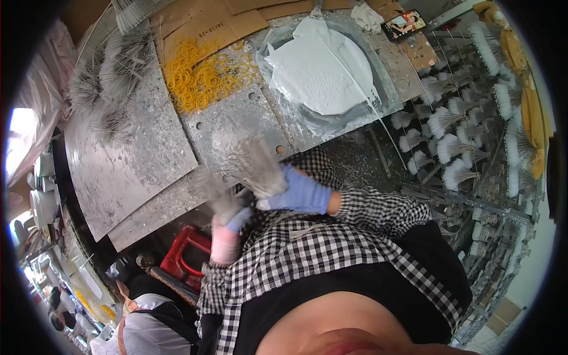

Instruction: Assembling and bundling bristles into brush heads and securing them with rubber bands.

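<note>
Even, moderately bright light covers the surface (127,168) beyond the hands (305,192), while harsh glare washes out a patch (22,142) far to their left. The white paste (319,71) ahead of them shines palest. Shadow darkens the space around the red stool (183,254) beside the left one. The bristles (254,165) they hold are blurred. Lens distortion bends the rack (497,204) far right; black rings the view.

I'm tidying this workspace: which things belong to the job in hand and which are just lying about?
Likely the job's: bristle bundles in left hand and right hand, loose grey bundles, yellow rings, white paste, racked white-tipped bundles.

Probably lying about: phone, crumpled white cloth, red stool.
</note>
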{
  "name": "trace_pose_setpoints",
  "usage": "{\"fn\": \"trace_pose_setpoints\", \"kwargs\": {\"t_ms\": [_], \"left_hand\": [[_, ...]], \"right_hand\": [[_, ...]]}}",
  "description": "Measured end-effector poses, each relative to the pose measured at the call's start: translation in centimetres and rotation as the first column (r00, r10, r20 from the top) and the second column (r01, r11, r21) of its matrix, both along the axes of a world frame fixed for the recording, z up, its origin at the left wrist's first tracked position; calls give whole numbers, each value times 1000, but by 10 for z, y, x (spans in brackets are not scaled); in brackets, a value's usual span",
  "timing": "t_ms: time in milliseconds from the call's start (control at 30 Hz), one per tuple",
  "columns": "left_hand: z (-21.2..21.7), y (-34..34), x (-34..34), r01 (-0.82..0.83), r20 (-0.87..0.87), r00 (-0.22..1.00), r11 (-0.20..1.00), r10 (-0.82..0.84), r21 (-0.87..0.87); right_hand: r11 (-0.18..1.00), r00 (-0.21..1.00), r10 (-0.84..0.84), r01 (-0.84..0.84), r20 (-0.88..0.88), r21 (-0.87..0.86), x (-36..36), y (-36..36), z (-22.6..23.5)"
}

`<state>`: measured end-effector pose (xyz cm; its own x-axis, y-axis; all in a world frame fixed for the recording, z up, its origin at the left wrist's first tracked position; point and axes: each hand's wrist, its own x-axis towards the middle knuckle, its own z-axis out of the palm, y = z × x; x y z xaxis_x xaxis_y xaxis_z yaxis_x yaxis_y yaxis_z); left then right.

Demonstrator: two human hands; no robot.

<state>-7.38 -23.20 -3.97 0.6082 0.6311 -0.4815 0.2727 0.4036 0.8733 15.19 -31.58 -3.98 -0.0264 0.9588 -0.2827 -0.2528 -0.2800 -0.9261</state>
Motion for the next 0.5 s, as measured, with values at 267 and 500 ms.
{"fn": "trace_pose_setpoints", "kwargs": {"t_ms": [267,500], "left_hand": [[-104,3,33,848,-554,528,444,-644,291],[-79,-44,24,43,256,958,816,130,-577]], "right_hand": [[979,1000,6,0,27,-203,-28,2,-76],[993,942,119,-109,315,-49,-14,-12,-36]]}}
